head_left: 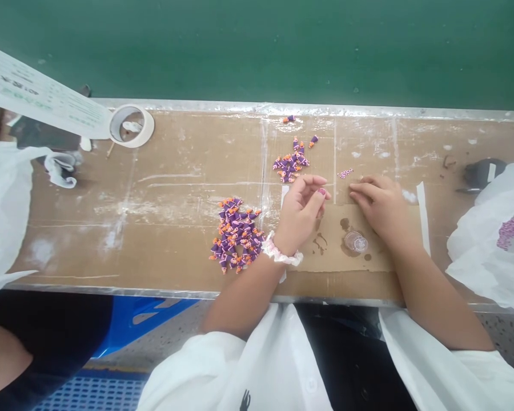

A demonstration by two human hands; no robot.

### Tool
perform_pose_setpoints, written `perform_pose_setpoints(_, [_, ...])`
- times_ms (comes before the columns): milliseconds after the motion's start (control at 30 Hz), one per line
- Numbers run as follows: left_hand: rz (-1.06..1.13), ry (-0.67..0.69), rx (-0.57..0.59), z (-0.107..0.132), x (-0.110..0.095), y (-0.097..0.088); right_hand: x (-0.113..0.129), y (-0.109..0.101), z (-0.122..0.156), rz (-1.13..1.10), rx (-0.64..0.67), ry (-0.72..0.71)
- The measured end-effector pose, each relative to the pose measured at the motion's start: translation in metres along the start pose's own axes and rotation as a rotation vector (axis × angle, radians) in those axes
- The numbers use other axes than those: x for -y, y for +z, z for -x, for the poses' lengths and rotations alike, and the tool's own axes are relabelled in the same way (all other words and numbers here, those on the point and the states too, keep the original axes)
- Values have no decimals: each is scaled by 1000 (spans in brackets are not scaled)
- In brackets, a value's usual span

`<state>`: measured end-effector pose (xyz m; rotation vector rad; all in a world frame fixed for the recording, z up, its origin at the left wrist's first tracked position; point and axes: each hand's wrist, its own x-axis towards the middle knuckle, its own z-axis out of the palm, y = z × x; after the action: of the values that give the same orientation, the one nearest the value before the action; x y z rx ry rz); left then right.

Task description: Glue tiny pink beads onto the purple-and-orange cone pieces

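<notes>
My left hand [302, 210], with a white scrunchie on its wrist, hovers over the table with its fingers curled and thumb drawn in. Whatever it holds is too small to make out. My right hand [382, 206] rests on the table, thumb and forefinger pressed together at the surface; anything between them is hidden. Just beyond those fingertips lies a little heap of tiny pink pieces [346, 173]. Small purple figures with orange tops form a loose group [289, 165] past my left hand and a larger pile [236, 235] to its left.
Between my forearms, a small clear cup [356, 242] stands on a wet-spotted cardboard sheet [381, 264]. A tape roll [132, 125] lies at the far left. White plastic bags [488, 234] flank the table, and a dark object [484, 171] sits at the right.
</notes>
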<state>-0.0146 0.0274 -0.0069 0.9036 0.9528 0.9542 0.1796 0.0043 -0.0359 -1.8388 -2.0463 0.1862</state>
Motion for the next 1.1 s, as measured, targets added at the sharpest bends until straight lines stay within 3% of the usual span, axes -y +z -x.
perform_pose_setpoints(233, [-114,38,70,6,2,4,5,8,-6,121,43,56])
perform_pose_setpoints(367, [-86,-40,128,8,8,6,6,-2,-1,-153,-15,30])
perform_pose_setpoints(467, [-2,-145,239,10,11,8,16,-19,11,-490,-32,-36])
perform_pose_setpoints(567, [81,-243,356,12,11,9,28,-30,21,-691,-38,-106])
perform_pose_setpoints(733, [159,-328,437,13,8,9,34,-32,26,-792,-32,-191])
perform_pose_setpoints(1100, [219,-223,435,17,13,10,33,-35,31,-898,-44,-169])
